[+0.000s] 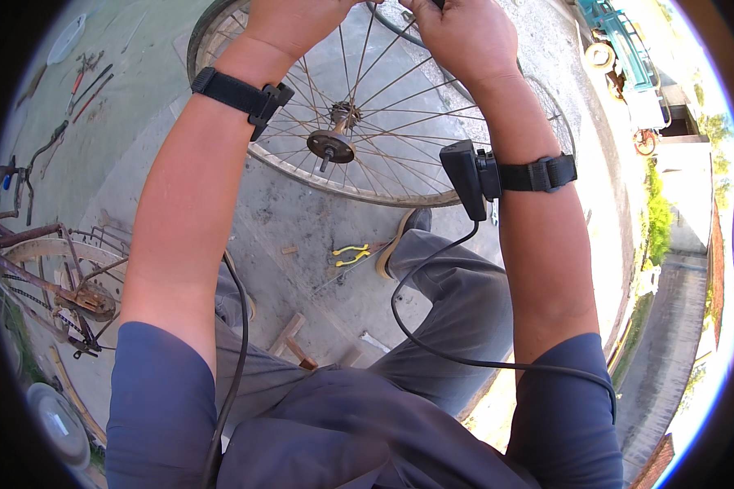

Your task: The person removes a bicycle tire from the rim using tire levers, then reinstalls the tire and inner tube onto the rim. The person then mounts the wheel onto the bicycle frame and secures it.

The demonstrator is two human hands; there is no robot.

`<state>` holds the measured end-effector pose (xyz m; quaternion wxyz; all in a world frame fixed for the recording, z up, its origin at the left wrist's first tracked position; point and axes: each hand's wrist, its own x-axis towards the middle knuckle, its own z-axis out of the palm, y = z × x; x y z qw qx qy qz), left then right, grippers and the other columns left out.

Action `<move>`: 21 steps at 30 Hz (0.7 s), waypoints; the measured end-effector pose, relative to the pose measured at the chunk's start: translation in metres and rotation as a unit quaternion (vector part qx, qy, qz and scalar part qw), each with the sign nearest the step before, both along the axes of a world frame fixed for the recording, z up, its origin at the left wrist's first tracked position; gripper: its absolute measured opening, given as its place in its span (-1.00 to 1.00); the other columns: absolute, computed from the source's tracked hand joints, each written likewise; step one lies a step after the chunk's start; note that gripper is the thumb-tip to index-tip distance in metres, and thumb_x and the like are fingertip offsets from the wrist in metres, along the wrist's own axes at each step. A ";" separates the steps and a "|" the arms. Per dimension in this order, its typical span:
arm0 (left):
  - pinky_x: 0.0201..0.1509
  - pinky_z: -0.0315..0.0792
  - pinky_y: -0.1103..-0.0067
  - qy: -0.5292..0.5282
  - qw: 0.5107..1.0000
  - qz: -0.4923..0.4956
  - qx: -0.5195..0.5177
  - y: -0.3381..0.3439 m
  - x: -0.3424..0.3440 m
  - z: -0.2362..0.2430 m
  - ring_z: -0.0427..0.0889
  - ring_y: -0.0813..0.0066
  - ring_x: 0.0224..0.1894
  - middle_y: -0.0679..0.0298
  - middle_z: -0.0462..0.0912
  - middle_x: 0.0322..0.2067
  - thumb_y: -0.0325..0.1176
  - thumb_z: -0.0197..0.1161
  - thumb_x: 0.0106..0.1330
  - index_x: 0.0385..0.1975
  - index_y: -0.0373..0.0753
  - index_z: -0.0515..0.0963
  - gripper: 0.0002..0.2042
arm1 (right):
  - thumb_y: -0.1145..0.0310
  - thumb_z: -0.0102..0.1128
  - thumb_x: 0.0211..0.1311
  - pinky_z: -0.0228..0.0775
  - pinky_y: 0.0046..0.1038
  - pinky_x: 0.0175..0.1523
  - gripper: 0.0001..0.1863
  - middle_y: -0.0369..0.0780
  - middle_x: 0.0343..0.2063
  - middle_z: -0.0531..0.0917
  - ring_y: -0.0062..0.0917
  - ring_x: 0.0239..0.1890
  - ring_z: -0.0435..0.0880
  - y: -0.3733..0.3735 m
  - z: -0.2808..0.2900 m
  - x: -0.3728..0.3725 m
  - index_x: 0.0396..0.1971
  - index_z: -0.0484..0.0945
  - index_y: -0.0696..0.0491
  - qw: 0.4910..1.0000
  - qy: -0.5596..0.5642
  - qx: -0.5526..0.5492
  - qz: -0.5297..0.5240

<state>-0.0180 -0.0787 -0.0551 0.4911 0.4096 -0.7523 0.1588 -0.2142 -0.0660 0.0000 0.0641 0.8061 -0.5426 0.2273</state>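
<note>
A spoked bicycle wheel point(298, 174) with a rusty hub point(332, 145) is in front of me, at the top of the head view. Over its far part, my left hand point(302, 20) and my right hand point(471, 39) are close together, the picture's upper edge cutting off most of their fingers. The right hand looks curled, with a small dark thing by its thumb. Fingers of the left hand bend inward; their grip is hidden. Between the hands curves a dark rubber tube-like strip point(400, 31). Both wrists wear black straps with small devices.
Yellow-handled pliers point(351, 255) lie on the concrete near my shoe point(404, 240). At left stands a rusty bicycle frame point(73, 297) with its wheel; several hand tools point(86, 90) lie farther off. Wood scraps point(289, 336) are between my legs. A teal cart point(620, 41) stands far right.
</note>
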 end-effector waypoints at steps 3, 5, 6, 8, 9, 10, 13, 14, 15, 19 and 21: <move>-0.14 0.50 0.20 -0.008 0.996 -0.030 0.081 -0.001 0.006 0.013 0.65 -0.03 -0.20 0.10 0.67 -0.31 -0.21 0.51 0.10 -0.30 -0.20 0.61 -0.71 | 0.14 0.29 0.28 0.56 -0.07 -0.15 -0.76 -0.04 -0.39 0.74 -0.06 -0.26 0.74 -0.002 0.006 0.000 -0.24 0.72 -0.01 1.000 0.012 0.010 0.021; -0.13 0.51 0.20 -0.056 0.986 -0.042 0.154 0.002 0.014 0.030 0.65 -0.05 -0.19 0.08 0.67 -0.30 -0.18 0.52 0.11 -0.30 -0.21 0.61 -0.69 | 0.14 0.29 0.28 0.56 -0.06 -0.16 -0.76 -0.04 -0.40 0.74 -0.07 -0.28 0.74 0.000 0.013 0.000 -0.27 0.71 -0.01 0.998 0.019 0.017 0.049; -0.13 0.51 0.21 -0.078 0.977 -0.048 0.191 0.003 0.015 0.039 0.65 -0.06 -0.18 0.07 0.68 -0.30 -0.17 0.53 0.11 -0.30 -0.21 0.60 -0.68 | 0.12 0.29 0.28 0.55 -0.06 -0.16 -0.76 -0.04 -0.41 0.74 -0.08 -0.28 0.74 -0.001 0.016 0.002 -0.29 0.71 -0.01 0.998 0.037 0.018 0.044; -0.12 0.52 0.21 -0.108 0.963 -0.101 0.224 0.005 0.008 0.054 0.65 -0.08 -0.17 0.07 0.68 -0.31 -0.16 0.54 0.10 -0.28 -0.22 0.61 -0.67 | 0.10 0.30 0.29 0.55 -0.08 -0.18 -0.73 -0.03 -0.39 0.74 -0.07 -0.28 0.74 -0.001 0.027 -0.002 -0.28 0.70 0.01 0.993 0.030 0.095 0.063; -0.11 0.52 0.22 -0.123 0.955 -0.124 0.240 0.008 0.007 0.062 0.66 -0.08 -0.16 0.06 0.69 -0.31 -0.16 0.54 0.10 -0.28 -0.23 0.61 -0.66 | 0.09 0.30 0.29 0.55 -0.09 -0.19 -0.71 -0.03 -0.39 0.74 -0.07 -0.28 0.74 -0.001 0.031 -0.005 -0.27 0.69 0.02 0.988 0.026 0.133 0.075; -0.12 0.53 0.23 -0.119 0.946 -0.118 0.279 0.014 0.009 0.069 0.68 -0.06 -0.15 0.04 0.70 -0.30 -0.18 0.55 0.10 -0.26 -0.26 0.61 -0.65 | 0.07 0.31 0.29 0.54 -0.10 -0.21 -0.69 -0.03 -0.40 0.73 -0.06 -0.30 0.73 -0.002 0.034 -0.006 -0.29 0.67 0.04 0.971 -0.015 0.205 0.121; -0.10 0.53 0.25 -0.168 0.910 -0.141 0.352 0.032 0.018 0.085 0.69 -0.04 -0.15 0.00 0.70 -0.28 -0.21 0.57 0.08 -0.24 -0.28 0.60 -0.63 | 0.01 0.37 0.27 0.52 -0.22 -0.23 -0.59 -0.11 -0.43 0.71 -0.23 -0.35 0.70 0.001 0.044 -0.021 -0.23 0.66 0.09 0.896 -0.121 0.372 0.210; -0.07 0.53 0.32 -0.171 0.902 -0.159 0.363 0.038 0.015 0.084 0.71 0.07 -0.17 -0.01 0.71 -0.26 -0.24 0.57 0.12 -0.16 -0.30 0.62 -0.62 | -0.01 0.41 0.25 0.52 -0.34 -0.21 -0.53 -0.19 -0.43 0.72 -0.41 -0.37 0.68 0.005 0.045 -0.027 -0.13 0.68 0.13 0.876 -0.146 0.406 0.214; -0.06 0.53 0.31 -0.160 0.907 -0.160 0.356 0.047 0.017 0.082 0.70 0.07 -0.16 0.02 0.71 -0.24 -0.27 0.58 0.10 -0.12 -0.30 0.60 -0.58 | -0.03 0.46 0.24 0.51 -0.46 -0.19 -0.45 -0.27 -0.42 0.73 -0.59 -0.39 0.66 0.008 0.046 -0.032 -0.04 0.70 0.16 0.860 -0.166 0.434 0.212; -0.02 0.53 0.34 -0.118 0.910 -0.160 0.364 0.074 0.030 0.078 0.67 0.08 -0.16 0.12 0.72 -0.20 -0.41 0.61 0.02 -0.01 -0.29 0.57 -0.49 | -0.01 0.46 0.27 0.55 -0.57 -0.21 -0.34 -0.17 -0.33 0.74 -0.59 -0.29 0.70 0.039 0.043 -0.054 0.08 0.62 0.31 0.812 -0.258 0.498 0.158; -0.01 0.54 0.35 -0.096 0.904 -0.187 0.372 0.086 0.038 0.076 0.67 0.08 -0.15 0.12 0.72 -0.20 -0.45 0.61 0.02 0.01 -0.30 0.56 -0.48 | 0.05 0.42 0.35 0.56 -0.70 -0.26 -0.39 -0.21 -0.30 0.76 -0.71 -0.34 0.72 0.049 0.040 -0.050 0.11 0.59 0.30 0.797 -0.263 0.507 0.195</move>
